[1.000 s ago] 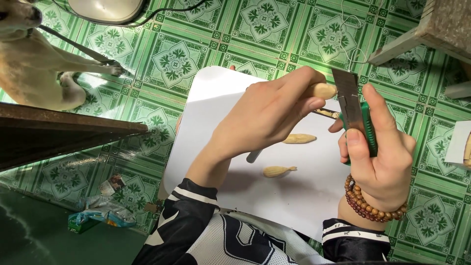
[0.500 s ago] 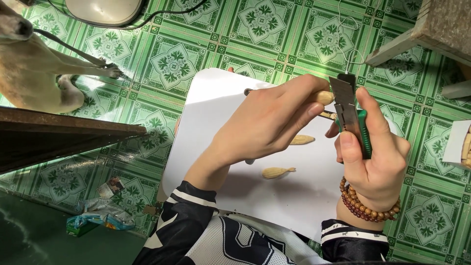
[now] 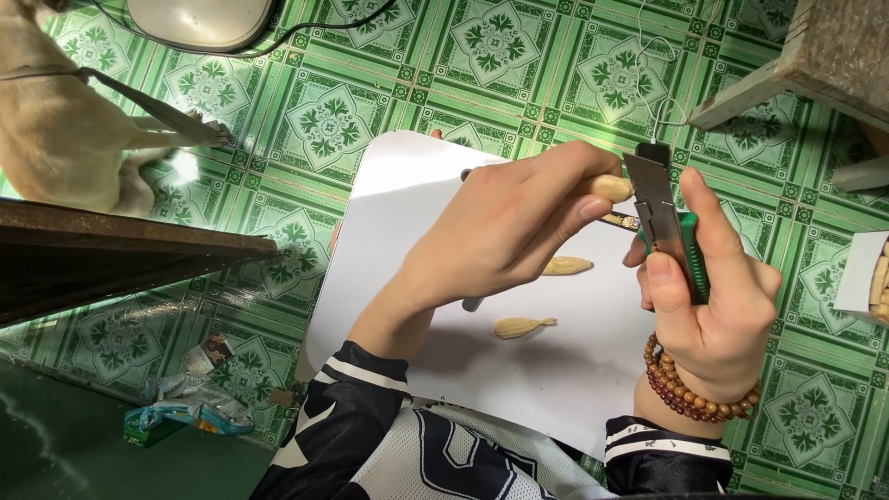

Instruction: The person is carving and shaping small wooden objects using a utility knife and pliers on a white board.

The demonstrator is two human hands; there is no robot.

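Note:
My left hand (image 3: 505,227) pinches a small pale wooden piece (image 3: 612,188) between thumb and fingers, over a white board (image 3: 398,213). My right hand (image 3: 708,296), with a brown bead bracelet at the wrist, grips a green-handled utility knife (image 3: 669,227); its blade end sits right beside the wooden piece. Two more carved pale wooden pieces lie on the board: one (image 3: 566,266) just under my left fingers, another (image 3: 521,327) nearer to me. A dark slim tool (image 3: 472,303) shows partly under my left hand.
Green patterned floor tiles (image 3: 519,65) surround the board. A light-coloured dog (image 3: 65,130) stands at far left, beside a dark wooden ledge (image 3: 120,255). Crumpled wrappers (image 3: 190,407) lie lower left. A small open box (image 3: 866,273) is at the right edge, a wooden leg (image 3: 750,93) upper right.
Both hands have shifted slightly up and left over the board, with the knife kept against the wooden piece. The pieces on the board have not moved.

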